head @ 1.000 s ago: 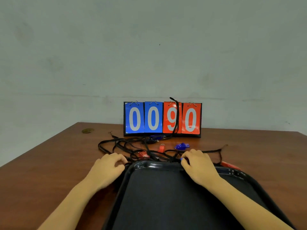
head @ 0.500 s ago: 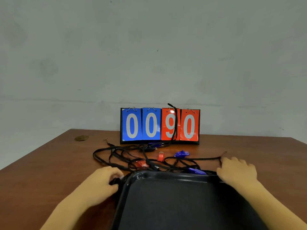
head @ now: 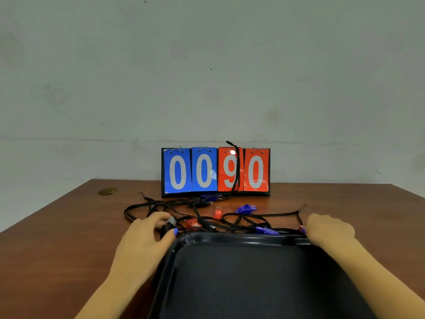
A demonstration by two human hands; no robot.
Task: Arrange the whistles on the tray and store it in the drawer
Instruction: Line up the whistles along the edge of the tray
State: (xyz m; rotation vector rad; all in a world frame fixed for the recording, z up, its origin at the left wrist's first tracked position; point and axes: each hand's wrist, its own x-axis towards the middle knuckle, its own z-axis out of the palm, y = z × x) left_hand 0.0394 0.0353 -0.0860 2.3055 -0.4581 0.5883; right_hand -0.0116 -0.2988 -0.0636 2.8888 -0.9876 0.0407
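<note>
- Left hand [head: 143,240] sits at the far-left corner of the black tray [head: 248,277], fingers curled round a dark whistle [head: 169,223] at the edge of the lanyard tangle [head: 207,215]; looks like a pinch between thumb and fingers.
- Right hand [head: 330,229] is at the tray's far-right corner, fingers bent down over the cords; a red whistle [head: 301,228] peeks out at the thumb, grip unclear, cannot tell if it holds it.
- Whistles all lie on the desk [head: 57,238] just beyond the tray rim: a red one [head: 192,223], a red one [head: 218,212], a blue one [head: 246,208], a blue one [head: 266,230] touching the rim.
- Tray interior shows nothing in it; drawer not in view.
- One cord is draped over the scoreboard [head: 215,172] behind.
- Step in hand, judging: gather whistles onto the tray.
- Do it well: lift one whistle at a time, free its cord from the knot before pulling, else the whole tangle drags.
- Unhook the draped cord first, or the scoreboard may tip.
- Lay each whistle flat inside the rim, cord coiled beside it, none hanging over the edge.
</note>
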